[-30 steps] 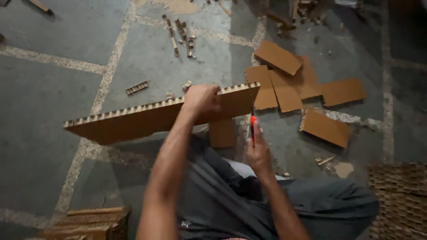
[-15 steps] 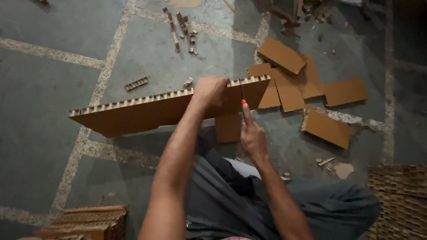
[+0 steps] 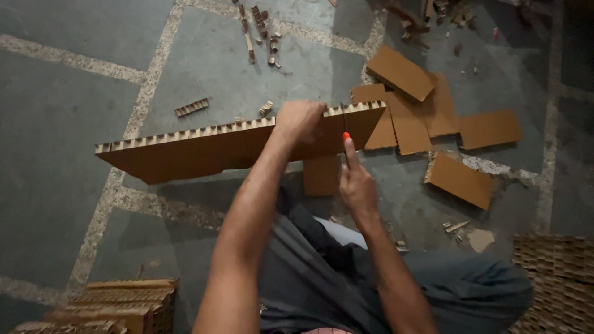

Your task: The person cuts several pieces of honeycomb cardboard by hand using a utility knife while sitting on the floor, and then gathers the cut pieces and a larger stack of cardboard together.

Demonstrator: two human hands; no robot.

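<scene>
A long brown honeycomb cardboard strip [image 3: 198, 151] is held edge-up above the floor. My left hand [image 3: 301, 120] grips its top edge near the right end. My right hand [image 3: 356, 179] holds a red-handled knife [image 3: 345, 131] upright, with the dark blade entering the strip's top edge just right of my left hand. The blade tip is hidden inside the cardboard. My legs in grey trousers [image 3: 334, 272] are below.
Cut brown cardboard rectangles [image 3: 427, 105] lie scattered on the grey tiled floor at right, another piece [image 3: 459, 179] nearer. Small offcuts [image 3: 260, 28] lie at the top. Stacked honeycomb board sits at bottom left [image 3: 117, 306] and bottom right [image 3: 554, 272].
My right hand has risen with the knife from below the strip to its top edge, and the blade now sits in the cardboard. The strip has shifted slightly.
</scene>
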